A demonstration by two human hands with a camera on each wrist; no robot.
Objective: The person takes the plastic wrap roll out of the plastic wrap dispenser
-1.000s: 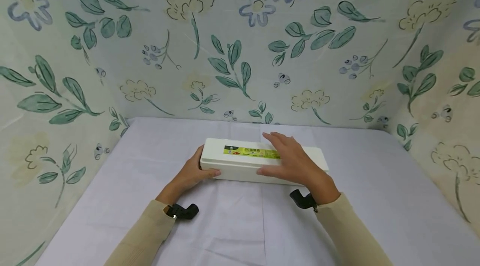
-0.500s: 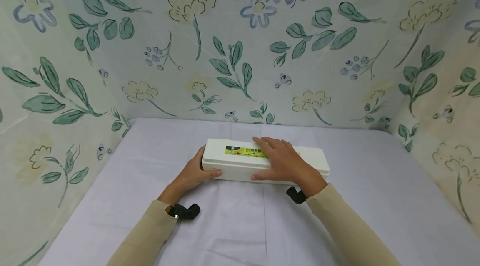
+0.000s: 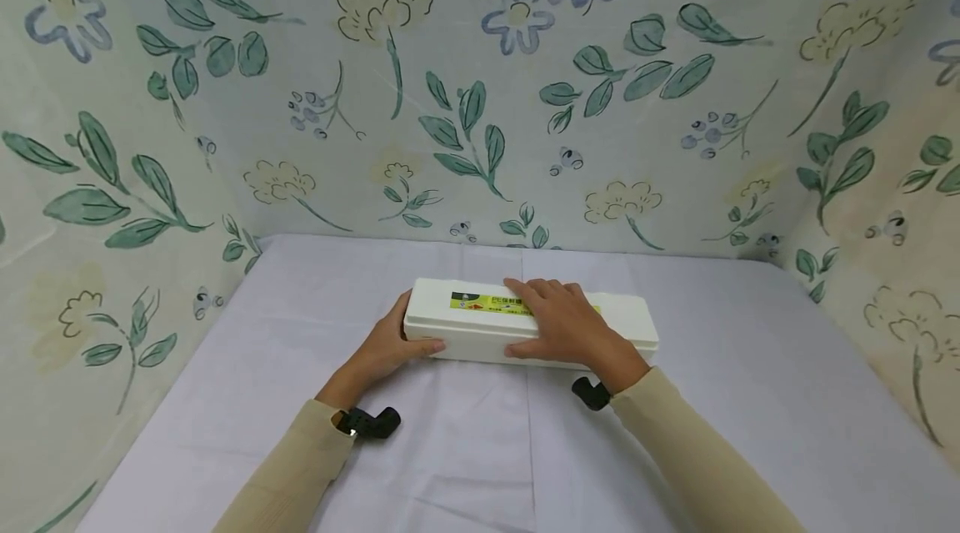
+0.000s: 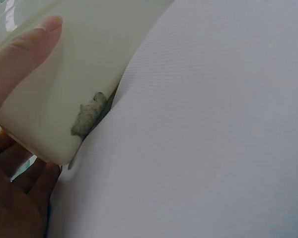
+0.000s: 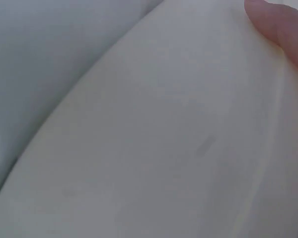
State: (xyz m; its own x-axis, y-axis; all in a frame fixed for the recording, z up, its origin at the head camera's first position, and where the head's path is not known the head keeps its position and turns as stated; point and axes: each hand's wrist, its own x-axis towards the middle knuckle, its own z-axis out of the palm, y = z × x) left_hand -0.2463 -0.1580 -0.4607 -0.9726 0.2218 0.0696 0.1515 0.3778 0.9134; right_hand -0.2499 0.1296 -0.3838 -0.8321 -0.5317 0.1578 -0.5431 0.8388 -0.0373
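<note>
A long white cling film box (image 3: 468,339) lies on the table in the head view, its lid on and a yellow-green label (image 3: 489,303) on top. My left hand (image 3: 381,348) grips its left end, thumb along the front face and fingers round the end. Over the middle of the lid lies my right hand (image 3: 568,326), thumb on the front and fingers across the top, covering part of the label. The left wrist view shows a grey torn patch (image 4: 89,116) low on the box. In the right wrist view, the thumb (image 5: 275,20) touches the box's pale face.
A white cloth (image 3: 450,450) with creases covers the table. Floral curtains (image 3: 480,141) stand behind and at both sides. Black cameras sit at the left wrist (image 3: 371,423) and the right wrist (image 3: 591,393).
My right hand has moved left and settled lower onto the lid, its fingers closing over the label. The left hand and the box stay nearly where they were.
</note>
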